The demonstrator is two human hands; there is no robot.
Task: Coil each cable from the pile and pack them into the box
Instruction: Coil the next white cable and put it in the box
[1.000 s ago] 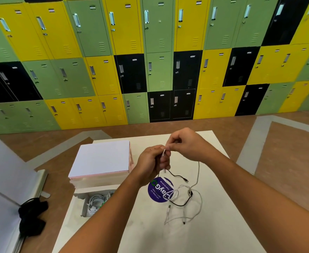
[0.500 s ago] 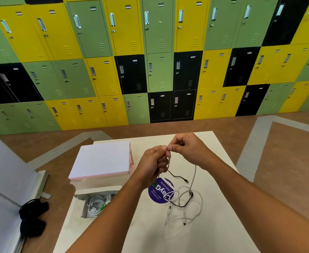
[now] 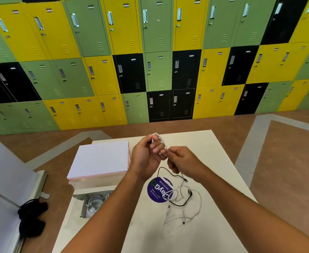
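My left hand (image 3: 146, 156) holds a small loop of a white cable (image 3: 160, 139) above the white table (image 3: 214, 161). My right hand (image 3: 183, 160) grips the same cable just to its right, and the cable trails down to the pile. The pile (image 3: 183, 201) of white cables and one black cable (image 3: 170, 171) lies on the table below the hands. The open box (image 3: 80, 207) sits at the table's left edge with coiled white cables (image 3: 93, 205) inside; my left forearm hides part of it.
The box's white lid (image 3: 100, 159) rests propped behind the box. A round purple sticker (image 3: 157, 190) lies under the pile. A black object (image 3: 31, 218) sits on the floor at left beside a white panel (image 3: 2, 179). Coloured lockers (image 3: 155, 61) line the far wall.
A loop of white cable has formed over my left hand's fingers. My right hand has moved down and to the right along the cable, away from my left hand.
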